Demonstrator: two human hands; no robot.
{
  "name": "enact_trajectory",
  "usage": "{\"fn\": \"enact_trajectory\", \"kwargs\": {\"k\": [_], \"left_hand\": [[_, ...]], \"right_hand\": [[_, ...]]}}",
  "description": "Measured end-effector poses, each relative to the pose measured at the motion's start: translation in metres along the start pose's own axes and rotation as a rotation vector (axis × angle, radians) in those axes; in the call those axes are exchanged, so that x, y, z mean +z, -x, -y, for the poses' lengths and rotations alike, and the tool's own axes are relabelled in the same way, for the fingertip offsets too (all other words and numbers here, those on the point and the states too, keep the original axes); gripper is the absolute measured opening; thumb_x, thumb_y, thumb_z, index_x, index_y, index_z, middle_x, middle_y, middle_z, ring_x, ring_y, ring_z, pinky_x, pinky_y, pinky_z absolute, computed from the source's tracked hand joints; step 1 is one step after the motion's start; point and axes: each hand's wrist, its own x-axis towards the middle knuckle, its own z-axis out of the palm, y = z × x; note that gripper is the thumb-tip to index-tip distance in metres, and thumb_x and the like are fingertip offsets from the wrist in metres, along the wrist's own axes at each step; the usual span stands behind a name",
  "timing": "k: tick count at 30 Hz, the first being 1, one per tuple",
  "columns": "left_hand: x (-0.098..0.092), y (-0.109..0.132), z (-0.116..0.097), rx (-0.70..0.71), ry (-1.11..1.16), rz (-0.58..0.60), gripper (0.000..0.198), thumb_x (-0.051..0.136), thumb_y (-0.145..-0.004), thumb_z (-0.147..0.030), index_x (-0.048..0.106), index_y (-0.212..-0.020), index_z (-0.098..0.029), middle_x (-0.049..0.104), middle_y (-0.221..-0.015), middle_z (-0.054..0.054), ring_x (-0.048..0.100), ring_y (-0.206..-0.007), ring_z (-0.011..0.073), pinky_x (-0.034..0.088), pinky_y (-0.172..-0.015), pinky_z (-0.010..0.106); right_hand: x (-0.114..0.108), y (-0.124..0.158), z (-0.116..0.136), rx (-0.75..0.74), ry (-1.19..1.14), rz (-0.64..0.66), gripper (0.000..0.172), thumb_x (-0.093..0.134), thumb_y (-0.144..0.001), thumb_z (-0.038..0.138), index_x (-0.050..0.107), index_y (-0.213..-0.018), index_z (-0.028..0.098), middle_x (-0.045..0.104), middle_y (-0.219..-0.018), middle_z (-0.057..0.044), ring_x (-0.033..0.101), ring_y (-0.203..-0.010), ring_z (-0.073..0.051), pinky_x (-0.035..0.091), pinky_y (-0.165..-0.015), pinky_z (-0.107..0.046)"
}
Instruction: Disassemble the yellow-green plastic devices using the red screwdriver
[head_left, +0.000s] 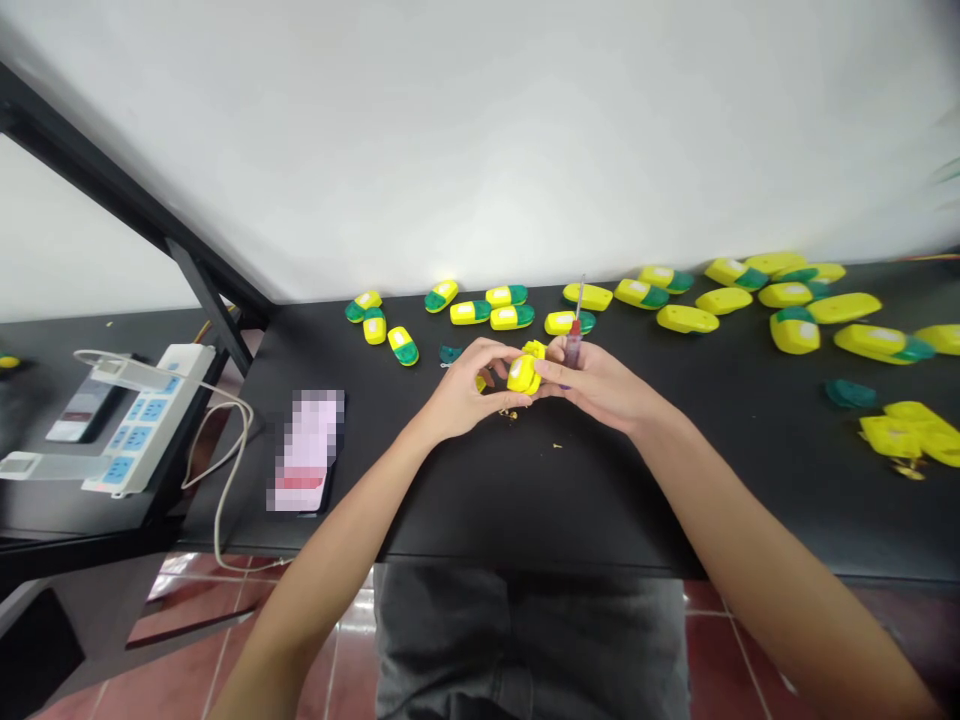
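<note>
Over the middle of the black table, my left hand [480,388] pinches a small yellow plastic casing [523,376] from its left side. My right hand [600,382] grips the same casing from the right with thumb and fingertips. Tucked in that right hand is a screwdriver [574,345], its purplish-red handle between the fingers and its metal shaft pointing up and away. Beneath the casing lie small brass-coloured pieces [510,413], and another tiny one [556,446] sits nearer me. A dark green cover [450,354] rests just beyond my left hand.
Several yellow-and-green devices [512,317] line the wall, with more [795,330] at right. Loose yellow shells [919,432] and a green cover [850,393] lie at the right edge. A phone [307,450] is on the left, near a power strip [150,420] and a pale cable [240,440].
</note>
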Motion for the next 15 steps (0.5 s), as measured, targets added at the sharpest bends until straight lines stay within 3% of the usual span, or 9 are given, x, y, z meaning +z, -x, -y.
{"fn": "enact_trajectory", "kwargs": {"k": [5,10,15], "left_hand": [[-0.0018,-0.0002,-0.0015,0.055,-0.043,0.041,0.051,0.081,-0.087,-0.042,0.066,-0.134,-0.028,0.063,-0.126,0.010,0.064,-0.107,0.0199,0.056,-0.090,0.035],[-0.0009,-0.0003,-0.0005,0.107,-0.094,0.019,0.044,0.080,-0.087,-0.043,0.072,-0.126,-0.027,0.065,-0.123,0.010,0.064,-0.115,0.0229,0.055,-0.097,0.039],[0.0022,-0.0002,-0.0005,0.138,-0.104,-0.029,0.044,0.081,-0.084,-0.046,0.073,-0.121,-0.025,0.066,-0.121,0.010,0.065,-0.112,0.0224,0.057,-0.092,0.037]], "right_hand": [[-0.0007,0.0003,0.0004,0.020,0.022,0.026,0.060,0.095,-0.062,0.051,0.042,-0.073,0.023,0.062,-0.080,0.002,0.064,-0.073,-0.015,0.061,-0.076,-0.039],[-0.0020,0.0000,-0.0002,0.031,0.035,0.002,0.062,0.097,-0.059,0.050,0.043,-0.074,0.023,0.061,-0.078,0.004,0.064,-0.073,-0.015,0.062,-0.079,-0.041],[0.0007,0.0006,-0.0018,0.016,0.007,-0.027,0.066,0.099,-0.055,0.047,0.041,-0.074,0.023,0.057,-0.076,0.006,0.064,-0.074,-0.014,0.062,-0.080,-0.040]]}}
